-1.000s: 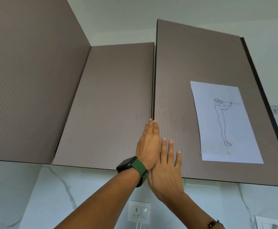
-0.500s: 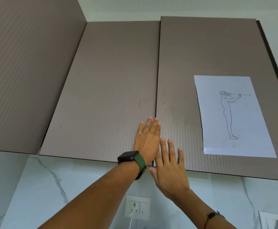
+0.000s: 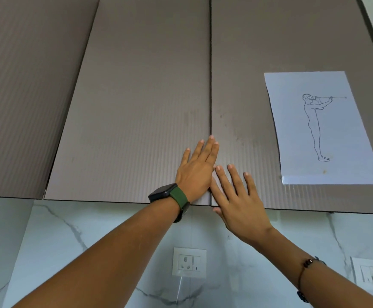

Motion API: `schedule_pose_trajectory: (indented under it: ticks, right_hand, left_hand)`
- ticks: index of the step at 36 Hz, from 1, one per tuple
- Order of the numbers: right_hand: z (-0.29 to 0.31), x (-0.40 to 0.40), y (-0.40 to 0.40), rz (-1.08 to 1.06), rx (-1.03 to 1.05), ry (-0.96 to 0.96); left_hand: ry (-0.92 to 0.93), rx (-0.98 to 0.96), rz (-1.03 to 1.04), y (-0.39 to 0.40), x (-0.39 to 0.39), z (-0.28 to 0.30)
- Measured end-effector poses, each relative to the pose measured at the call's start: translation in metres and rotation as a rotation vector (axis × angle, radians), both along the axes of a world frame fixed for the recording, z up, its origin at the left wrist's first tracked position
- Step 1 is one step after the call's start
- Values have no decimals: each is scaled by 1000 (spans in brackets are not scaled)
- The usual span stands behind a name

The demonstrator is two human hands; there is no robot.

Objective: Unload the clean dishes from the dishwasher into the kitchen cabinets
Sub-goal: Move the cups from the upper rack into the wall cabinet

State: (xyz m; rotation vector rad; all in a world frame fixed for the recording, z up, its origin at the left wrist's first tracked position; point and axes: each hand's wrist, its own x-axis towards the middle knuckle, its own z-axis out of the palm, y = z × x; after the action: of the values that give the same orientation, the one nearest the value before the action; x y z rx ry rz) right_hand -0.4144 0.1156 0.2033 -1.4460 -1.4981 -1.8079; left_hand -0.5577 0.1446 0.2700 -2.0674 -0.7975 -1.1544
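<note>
Two brown ribbed upper cabinet doors fill the view, both flush and closed. My left hand [image 3: 197, 170], with a green-strapped watch on its wrist, lies flat with straight fingers on the left door [image 3: 136, 107] beside the centre seam. My right hand [image 3: 238, 194] lies flat with spread fingers on the lower edge of the right door [image 3: 243, 74]. No dishes and no dishwasher are in view.
A sheet of paper with a line drawing of a standing figure [image 3: 318, 127] is stuck to the right door. Another cabinet door [image 3: 25, 85] meets at the left corner. Below is a marble wall with a white socket [image 3: 189, 262] and a second fitting [image 3: 369, 274] at right.
The right door, ajar a second ago, has swung flush with the left one. Both hands stayed flat on the doors near the seam, fingers now more spread.
</note>
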Motion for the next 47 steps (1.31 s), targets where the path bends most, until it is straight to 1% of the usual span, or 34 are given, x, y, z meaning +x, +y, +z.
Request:
schedule_pose_trajectory:
  ticks: [6, 11, 15, 18, 22, 25, 29, 33, 37, 41, 45, 47]
  right_hand:
    - [2, 1, 4, 14, 46, -54]
    - [3, -3, -2, -27, 10, -49]
    - [1, -8, -12, -84, -55, 13]
    - [-2, -14, -15, -67, -87, 91]
    - [-1, -24, -22, -15, -142, 145]
    - [1, -36, -30, 40, -176, 139]
    - [-1, -59, -34, 143, -217, 89]
    - [-2, -92, -25, 245, -220, 47]
    - [-3, -129, -11, 352, -190, -43]
    - [-3, -171, 1, 430, -165, -40]
    - [-1, -209, 21, 436, -182, -69]
    - [1, -223, 35, 416, -215, -81]
  left_hand:
    - [10, -72, -95, 7, -3, 5]
    - [34, -135, -88, -2, -9, 13]
    - [11, -169, -49, -14, -4, 10]
    - [-33, -228, -82, -21, 1, 2]
    - [-81, -266, -134, -29, -5, -12]
    - [-207, -296, -181, -32, -24, -27]
    - [-484, -416, -198, -40, -63, -50]
    - [-668, -518, -112, -43, -111, -68]
    - [-822, -597, -37, -41, -156, -78]
    - [-1008, -697, -131, -35, -186, -80]
    - [-1281, -832, -283, -15, -209, -78]
    - [-1375, -866, -362, -5, -217, -78]
